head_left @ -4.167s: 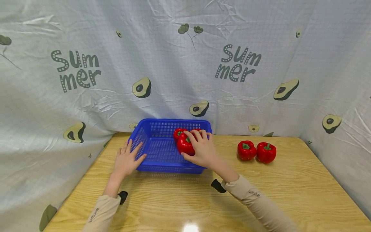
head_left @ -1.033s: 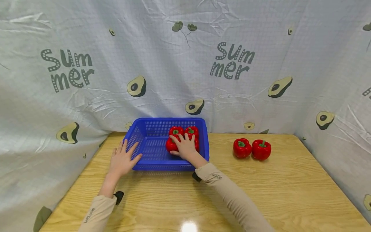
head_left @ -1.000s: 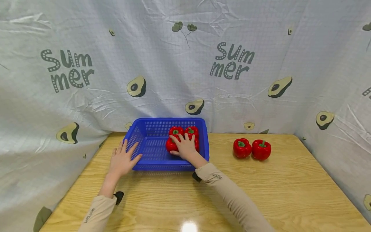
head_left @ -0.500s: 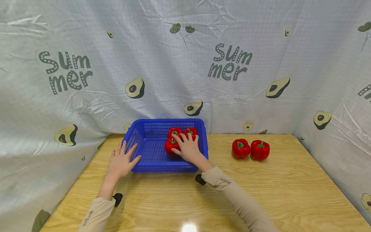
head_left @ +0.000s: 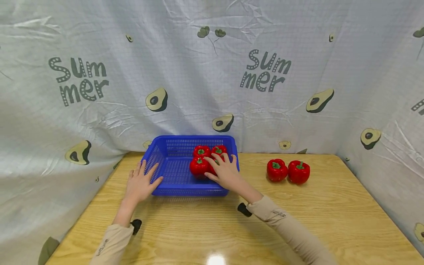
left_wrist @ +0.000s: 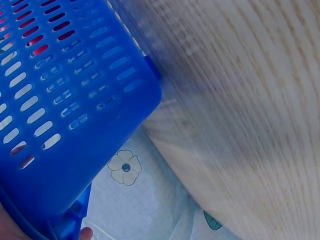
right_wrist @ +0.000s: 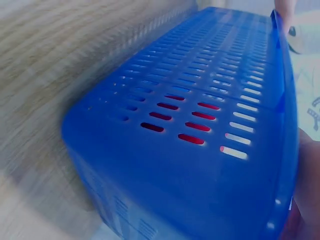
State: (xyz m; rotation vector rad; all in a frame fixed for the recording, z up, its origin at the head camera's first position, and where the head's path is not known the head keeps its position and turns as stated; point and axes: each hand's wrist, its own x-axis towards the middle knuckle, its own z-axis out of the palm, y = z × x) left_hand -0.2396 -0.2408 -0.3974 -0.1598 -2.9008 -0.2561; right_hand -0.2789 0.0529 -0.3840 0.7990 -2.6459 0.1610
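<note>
A blue perforated plastic basket [head_left: 193, 192] stands on the wooden table. At its left rim rests my left hand [head_left: 140, 184], fingers spread and mostly straight. In the right half of the basket lie several red bell peppers: two at the back, a front-left bell pepper [head_left: 198, 167] and a front-right bell pepper [head_left: 214, 170]. My right hand [head_left: 228, 175] grips the front-right one, its bent fingers and thumb around it and covering most of it. Through the slots of the basket wall [right_wrist: 200, 165] red shows in the right wrist view.
Two more red bell peppers, a left one [head_left: 276, 171] and a right one [head_left: 299, 173], sit side by side on the wooden table [head_left: 331, 209] right of the basket. A white printed cloth [head_left: 185, 66] hangs behind and along both sides.
My right hand has drawn back right, from over the front-left pepper to the front-right one, uncovering the former. The front-left pepper sits farther left than 4.2 seconds ago. My left hand stays put.
</note>
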